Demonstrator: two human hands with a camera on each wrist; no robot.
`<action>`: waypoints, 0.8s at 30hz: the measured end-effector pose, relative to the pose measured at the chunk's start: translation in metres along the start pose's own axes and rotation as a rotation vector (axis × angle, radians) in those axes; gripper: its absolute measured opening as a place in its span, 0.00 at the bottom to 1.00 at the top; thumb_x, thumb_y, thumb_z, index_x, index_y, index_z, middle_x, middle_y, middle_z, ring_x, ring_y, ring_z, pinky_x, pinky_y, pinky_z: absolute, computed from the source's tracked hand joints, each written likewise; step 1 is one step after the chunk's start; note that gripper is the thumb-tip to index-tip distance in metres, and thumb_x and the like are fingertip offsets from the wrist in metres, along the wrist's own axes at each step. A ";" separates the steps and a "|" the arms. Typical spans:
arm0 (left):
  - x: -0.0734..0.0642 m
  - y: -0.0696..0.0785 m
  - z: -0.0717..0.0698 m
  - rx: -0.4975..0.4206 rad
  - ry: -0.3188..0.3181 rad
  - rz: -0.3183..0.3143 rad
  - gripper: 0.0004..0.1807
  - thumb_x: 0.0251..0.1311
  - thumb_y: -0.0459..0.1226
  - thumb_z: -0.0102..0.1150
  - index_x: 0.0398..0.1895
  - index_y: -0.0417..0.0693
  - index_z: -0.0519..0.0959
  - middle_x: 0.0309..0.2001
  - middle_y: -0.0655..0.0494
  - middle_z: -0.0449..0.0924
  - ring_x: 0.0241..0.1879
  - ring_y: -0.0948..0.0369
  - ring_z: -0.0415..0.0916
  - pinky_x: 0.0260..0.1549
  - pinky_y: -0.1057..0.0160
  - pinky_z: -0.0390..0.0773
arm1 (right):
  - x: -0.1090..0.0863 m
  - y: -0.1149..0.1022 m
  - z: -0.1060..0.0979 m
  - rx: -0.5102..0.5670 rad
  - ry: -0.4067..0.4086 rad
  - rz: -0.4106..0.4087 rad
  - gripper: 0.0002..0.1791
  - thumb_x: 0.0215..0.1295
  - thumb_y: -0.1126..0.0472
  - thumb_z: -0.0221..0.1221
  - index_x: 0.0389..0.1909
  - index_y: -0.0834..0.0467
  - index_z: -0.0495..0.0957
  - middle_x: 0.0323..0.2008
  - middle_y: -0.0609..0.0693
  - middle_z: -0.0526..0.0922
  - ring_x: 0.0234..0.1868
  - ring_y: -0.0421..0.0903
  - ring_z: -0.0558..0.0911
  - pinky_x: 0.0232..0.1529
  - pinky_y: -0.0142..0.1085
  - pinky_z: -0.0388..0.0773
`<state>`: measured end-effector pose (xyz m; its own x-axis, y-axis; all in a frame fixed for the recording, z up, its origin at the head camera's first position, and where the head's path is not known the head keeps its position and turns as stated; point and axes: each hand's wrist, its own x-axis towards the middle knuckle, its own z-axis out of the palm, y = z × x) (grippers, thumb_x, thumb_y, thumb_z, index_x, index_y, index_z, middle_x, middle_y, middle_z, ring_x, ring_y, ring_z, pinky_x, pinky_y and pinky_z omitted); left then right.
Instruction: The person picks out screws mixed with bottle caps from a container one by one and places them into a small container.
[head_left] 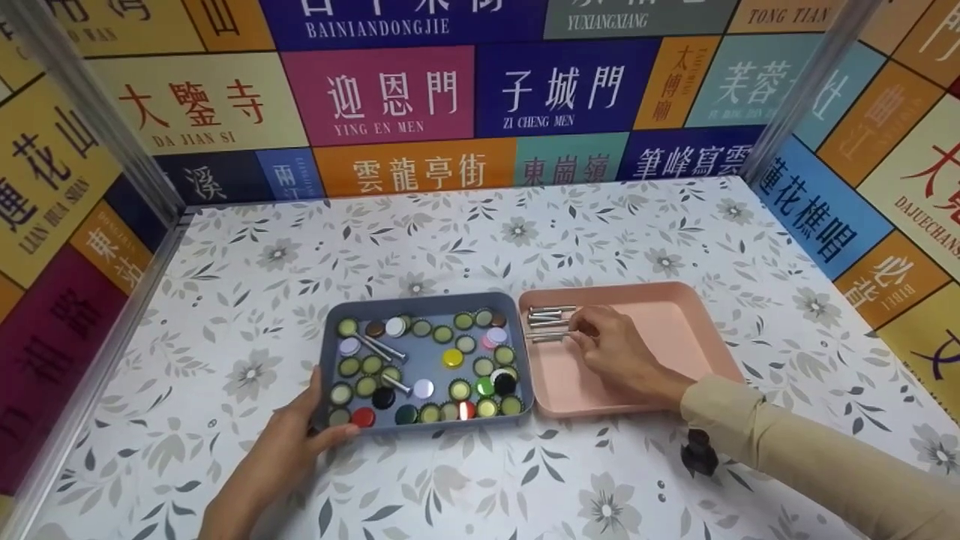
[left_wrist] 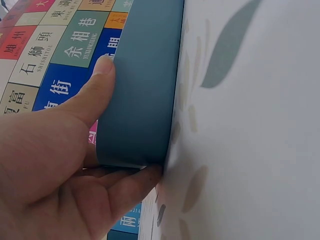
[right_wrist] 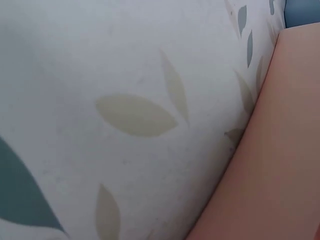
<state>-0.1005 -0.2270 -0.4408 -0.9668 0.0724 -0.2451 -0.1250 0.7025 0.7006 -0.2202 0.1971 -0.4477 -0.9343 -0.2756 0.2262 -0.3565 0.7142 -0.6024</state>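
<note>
A blue-grey tray point(head_left: 420, 351) lies on the table with many bottle caps point(head_left: 452, 358) and a few metal screws point(head_left: 381, 346) in it. My left hand point(head_left: 289, 431) grips its near left corner, thumb on one wall and fingers round the other; the left wrist view shows this hold close up. To the right, touching it, sits a pink tray point(head_left: 675, 330) with several screws point(head_left: 551, 310) lying side by side along its left end. Over these my right hand point(head_left: 615, 351) is bent, thumb and fingertips pinching the end of one screw. The right wrist view shows no fingers.
The white table point(head_left: 450, 247) has a leaf and flower print. Coloured panels point(head_left: 382, 97) with place names stand at the back and both sides. A small dark object point(head_left: 699, 452) is by the right sleeve, in front of the pink tray.
</note>
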 end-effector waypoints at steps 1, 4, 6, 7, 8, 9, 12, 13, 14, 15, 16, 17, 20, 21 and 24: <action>0.000 0.000 0.000 -0.003 0.000 -0.001 0.60 0.60 0.54 0.66 0.79 0.37 0.37 0.75 0.32 0.57 0.76 0.40 0.53 0.76 0.41 0.53 | 0.000 0.001 0.000 -0.004 -0.005 0.006 0.03 0.63 0.69 0.62 0.35 0.58 0.80 0.34 0.51 0.82 0.39 0.46 0.77 0.44 0.40 0.77; 0.000 0.000 0.000 -0.013 -0.001 0.001 0.61 0.60 0.54 0.66 0.79 0.38 0.36 0.75 0.32 0.57 0.76 0.39 0.54 0.76 0.41 0.53 | -0.002 0.003 0.002 -0.013 -0.016 0.021 0.03 0.62 0.69 0.63 0.34 0.58 0.80 0.33 0.51 0.82 0.38 0.46 0.76 0.43 0.40 0.75; 0.000 0.000 0.000 -0.022 -0.003 0.000 0.61 0.60 0.54 0.66 0.80 0.38 0.36 0.75 0.32 0.58 0.76 0.40 0.54 0.76 0.41 0.53 | -0.002 0.004 0.003 -0.021 -0.019 0.027 0.03 0.62 0.69 0.63 0.34 0.58 0.80 0.32 0.51 0.82 0.37 0.47 0.75 0.43 0.40 0.74; 0.000 0.000 0.000 -0.022 -0.004 0.000 0.61 0.60 0.54 0.66 0.80 0.38 0.36 0.75 0.32 0.58 0.76 0.40 0.55 0.76 0.41 0.53 | -0.002 0.004 0.004 -0.025 -0.021 0.033 0.03 0.62 0.68 0.63 0.34 0.58 0.80 0.32 0.51 0.82 0.37 0.47 0.75 0.43 0.40 0.73; 0.000 0.000 0.000 -0.024 -0.006 -0.002 0.61 0.60 0.54 0.66 0.80 0.38 0.36 0.75 0.32 0.58 0.76 0.40 0.54 0.76 0.41 0.52 | -0.003 0.005 0.005 -0.030 -0.020 0.035 0.04 0.61 0.68 0.64 0.34 0.58 0.80 0.32 0.51 0.82 0.37 0.47 0.75 0.43 0.41 0.73; 0.000 0.000 -0.001 -0.025 -0.005 -0.002 0.61 0.60 0.54 0.66 0.80 0.39 0.36 0.75 0.32 0.58 0.76 0.40 0.55 0.76 0.41 0.52 | -0.003 0.005 0.005 -0.035 -0.019 0.039 0.04 0.62 0.68 0.64 0.34 0.57 0.80 0.32 0.51 0.82 0.38 0.47 0.75 0.44 0.41 0.73; 0.000 0.000 -0.001 -0.029 -0.005 -0.006 0.60 0.60 0.53 0.67 0.80 0.39 0.36 0.74 0.33 0.59 0.76 0.40 0.55 0.76 0.41 0.53 | -0.003 0.005 0.007 -0.054 -0.018 0.042 0.03 0.62 0.68 0.64 0.34 0.57 0.80 0.33 0.52 0.83 0.38 0.48 0.75 0.45 0.43 0.73; 0.000 0.000 -0.001 -0.032 -0.006 -0.007 0.60 0.60 0.53 0.67 0.80 0.39 0.36 0.74 0.32 0.59 0.76 0.40 0.55 0.76 0.41 0.53 | -0.003 0.005 0.007 -0.056 -0.019 0.044 0.03 0.62 0.67 0.64 0.34 0.57 0.80 0.33 0.52 0.83 0.39 0.48 0.76 0.45 0.43 0.72; 0.000 0.001 -0.001 -0.034 -0.007 -0.010 0.60 0.60 0.53 0.67 0.80 0.40 0.36 0.74 0.32 0.59 0.76 0.40 0.56 0.76 0.40 0.53 | -0.003 0.005 0.007 -0.058 -0.018 0.046 0.03 0.62 0.67 0.64 0.34 0.57 0.80 0.33 0.52 0.83 0.39 0.48 0.76 0.45 0.44 0.72; 0.000 0.001 -0.001 -0.035 -0.009 -0.013 0.60 0.60 0.53 0.67 0.80 0.40 0.36 0.74 0.32 0.59 0.75 0.40 0.56 0.76 0.40 0.53 | -0.003 0.005 0.008 -0.059 -0.018 0.049 0.03 0.62 0.67 0.64 0.34 0.57 0.80 0.34 0.52 0.83 0.39 0.49 0.76 0.46 0.44 0.72; 0.000 0.001 -0.001 -0.036 -0.011 -0.018 0.60 0.60 0.53 0.67 0.80 0.40 0.36 0.74 0.33 0.59 0.76 0.40 0.56 0.76 0.40 0.53 | -0.003 0.005 0.008 -0.060 -0.016 0.046 0.03 0.62 0.67 0.64 0.34 0.57 0.80 0.34 0.52 0.84 0.39 0.49 0.76 0.46 0.44 0.73; 0.000 0.001 -0.001 -0.035 -0.014 -0.023 0.60 0.60 0.53 0.67 0.80 0.40 0.36 0.75 0.33 0.58 0.76 0.39 0.55 0.76 0.40 0.53 | -0.003 0.005 0.008 -0.061 -0.013 0.042 0.03 0.62 0.67 0.64 0.34 0.57 0.80 0.34 0.52 0.84 0.39 0.49 0.76 0.46 0.45 0.73; 0.000 0.001 -0.001 -0.033 -0.017 -0.029 0.61 0.59 0.54 0.67 0.80 0.39 0.36 0.75 0.33 0.58 0.76 0.39 0.54 0.76 0.40 0.52 | -0.004 0.005 0.009 -0.073 0.008 0.021 0.03 0.62 0.68 0.65 0.34 0.57 0.81 0.35 0.53 0.84 0.40 0.50 0.77 0.47 0.46 0.74; 0.000 0.001 -0.001 -0.029 -0.015 -0.028 0.61 0.59 0.54 0.66 0.80 0.39 0.36 0.75 0.33 0.58 0.76 0.39 0.54 0.76 0.40 0.53 | -0.004 0.005 0.009 -0.077 0.012 0.014 0.03 0.62 0.68 0.65 0.34 0.58 0.81 0.35 0.53 0.84 0.40 0.50 0.77 0.48 0.46 0.75; 0.000 0.001 0.000 -0.021 -0.009 -0.027 0.61 0.59 0.55 0.66 0.80 0.39 0.37 0.74 0.33 0.59 0.75 0.40 0.56 0.76 0.40 0.54 | -0.005 0.005 0.009 -0.090 0.019 0.006 0.03 0.62 0.68 0.65 0.34 0.58 0.81 0.36 0.53 0.84 0.41 0.50 0.77 0.48 0.46 0.75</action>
<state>-0.1008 -0.2266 -0.4400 -0.9610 0.0603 -0.2699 -0.1553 0.6896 0.7073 -0.2177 0.1965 -0.4585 -0.9360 -0.2593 0.2382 -0.3491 0.7709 -0.5328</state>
